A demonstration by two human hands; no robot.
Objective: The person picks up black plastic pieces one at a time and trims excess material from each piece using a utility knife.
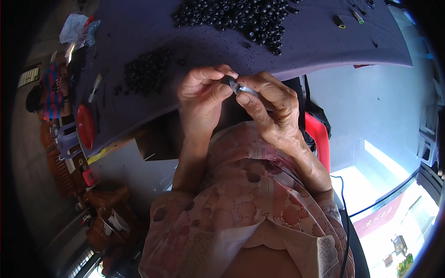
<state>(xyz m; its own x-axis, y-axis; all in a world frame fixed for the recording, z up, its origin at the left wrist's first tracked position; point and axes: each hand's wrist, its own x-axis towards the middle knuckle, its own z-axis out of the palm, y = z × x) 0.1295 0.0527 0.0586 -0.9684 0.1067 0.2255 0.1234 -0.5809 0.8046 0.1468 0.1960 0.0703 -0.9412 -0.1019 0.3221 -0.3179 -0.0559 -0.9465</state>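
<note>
Both my hands meet above the near edge of the cloth-covered table. Between the thumb and fingers of my left hand (201, 95) is a small dark piece (226, 80), partly hidden by the fingertips. My right hand (277, 106) pinches a short silver tool (247, 89), its tip against the dark piece; the fingers cover much of it, so its kind is unclear. Beyond my hands lies a large heap of small, round, hollow black pieces (236, 18). To the left is a smaller heap of dark pieces (148, 72).
Purple cloth (320, 51) covers the table. On it lie a slim pale tool (95, 87), two small yellow-rimmed items, one dark (340, 22) and one pale (358, 17), and a plastic bag (73, 28). A red round tray (85, 126) is at the left edge. A red chair (317, 139) stands right.
</note>
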